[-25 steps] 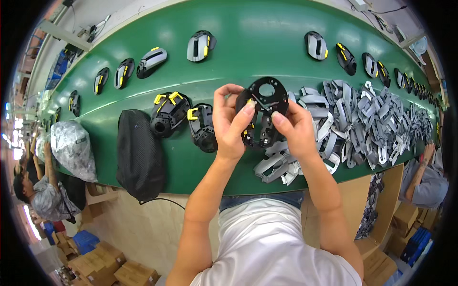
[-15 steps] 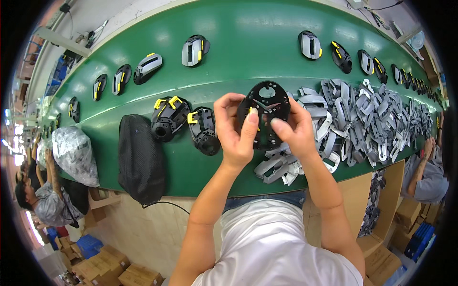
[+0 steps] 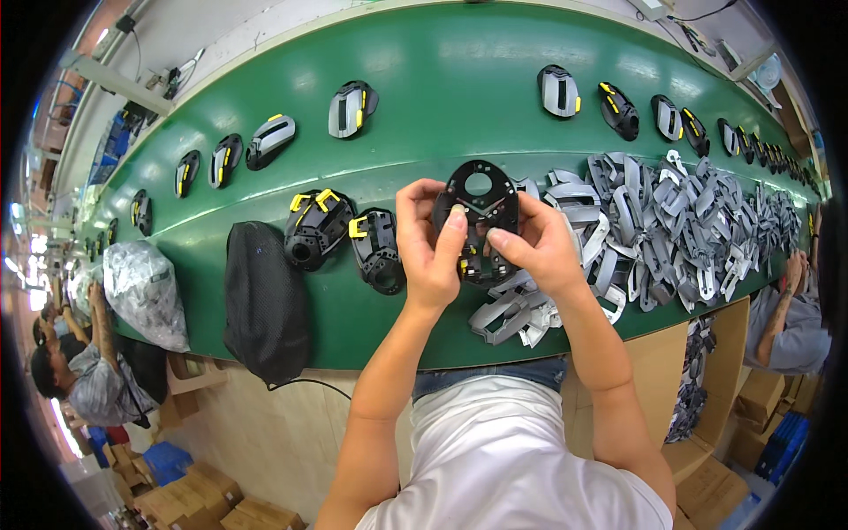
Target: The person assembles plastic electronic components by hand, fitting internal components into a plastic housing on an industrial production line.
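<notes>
Above the near edge of the green table I hold an oval black plastic shell (image 3: 484, 212). It has a round hole near its far end, small holes around the rim, and small yellow parts at its near end. My left hand (image 3: 431, 243) grips its left side, thumb lying on the face. My right hand (image 3: 543, 247) closes on the right side, thumb pressed near the middle. Fingers beneath the shell are hidden. Left of my hands, two black shells with yellow clips (image 3: 319, 228) (image 3: 377, 250) rest on the table.
A big heap of grey plastic frames (image 3: 662, 225) covers the table to the right. A black mesh bag (image 3: 265, 300) and a clear plastic bag (image 3: 146, 291) lie left. Grey-and-black shells (image 3: 353, 109) line the far strip. Co-workers (image 3: 84, 380) sit at both sides; an open carton (image 3: 720, 380) stands lower right.
The held shell has come slightly left and tilted, so the table shows through its hole and more yellow appears at its near end. Far-row shells at right sit a little further left.
</notes>
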Available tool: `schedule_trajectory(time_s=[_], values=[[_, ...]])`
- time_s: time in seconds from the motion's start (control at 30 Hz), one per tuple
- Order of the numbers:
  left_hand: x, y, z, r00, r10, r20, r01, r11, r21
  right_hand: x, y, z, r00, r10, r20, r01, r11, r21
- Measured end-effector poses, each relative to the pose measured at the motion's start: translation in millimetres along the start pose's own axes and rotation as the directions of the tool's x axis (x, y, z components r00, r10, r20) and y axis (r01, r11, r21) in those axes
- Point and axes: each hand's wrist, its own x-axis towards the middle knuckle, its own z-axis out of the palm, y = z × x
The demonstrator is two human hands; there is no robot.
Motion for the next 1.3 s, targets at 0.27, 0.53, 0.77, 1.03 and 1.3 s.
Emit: schedule_trajectory(time_s=[0.27, 0.53, 0.77, 1.03, 1.3], values=[[1, 3, 0, 0.988, -0.153, 0.015, 0.152, 0.959, -0.241, -4, 0, -2, 0.999, -0.04, 0.027, 0.041, 0.999, -0.027], [32, 58, -11, 0.88, -0.309, 0.36, 0.006, 0.767, 0.642, -1, -16, -8, 0.77, -0.614, 0.175, 0.499, 0.407, -0.765], [48, 65, 27, 0.778, -0.379, 0.501, -0.216, 0.587, 0.78, 5, -19, -24, 0.731, -0.662, 0.165, 0.466, 0.308, -0.829], [113, 37, 24, 0.95, -0.181, 0.254, -0.171, 0.38, 0.909, -2, -30, -42, 0.768, -0.637, 0.069, 0.324, 0.293, -0.9], [126, -64, 5, 0.974, 0.201, 0.106, -0.048, -0.275, 0.96, 4, -2, -53, 0.93, -0.318, 0.185, 0.211, 0.049, -0.976]])
